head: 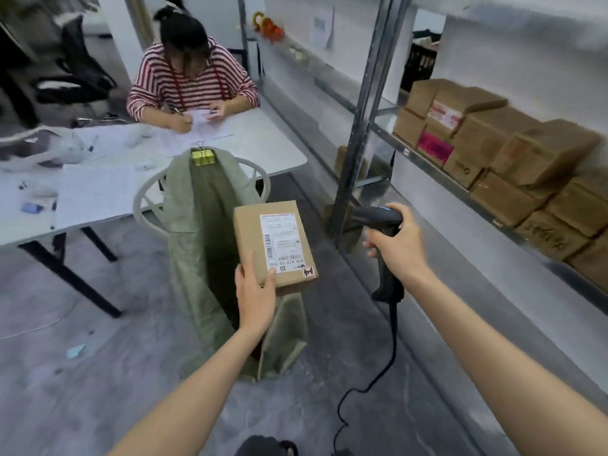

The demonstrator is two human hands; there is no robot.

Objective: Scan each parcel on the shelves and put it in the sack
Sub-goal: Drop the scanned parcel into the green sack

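A: Nearest the lens?
B: Two bare forearms reaching forward. Below them, at the bottom edge, a dark shape, maybe a shoe, too cropped to say.
A: And the left hand (256, 291)?
B: Gripping the near end of a brown parcel (250, 232), thumb on top at the near corner of the white label (279, 240), fingers curled underneath. Held flat, label side up, right over the open mouth of the sack (194, 245), not inside it.
A: The sack itself?
B: Green woven stuff, pinned by a yellow binder clip (203, 157) to the back of a pale chair (144, 205), hanging open down to the floor. Tucked against the near edge of the white table (273, 149).
A: Right hand (399, 248)?
B: Wrapped round the grip of a black scanner (378, 217), head aimed left toward the parcel, near it but apart. Black cable (393, 337) trailing from the handle down to the floor.
A: On the shelves?
B: Stacked parcels (513, 159), brown card, crowded along the front edge of the metal shelf (427, 169) on the right, a couple with pink or red labels.
A: Anyone else about?
B: Seated person (190, 80) in a striped top at the far edge of the table, writing on papers.
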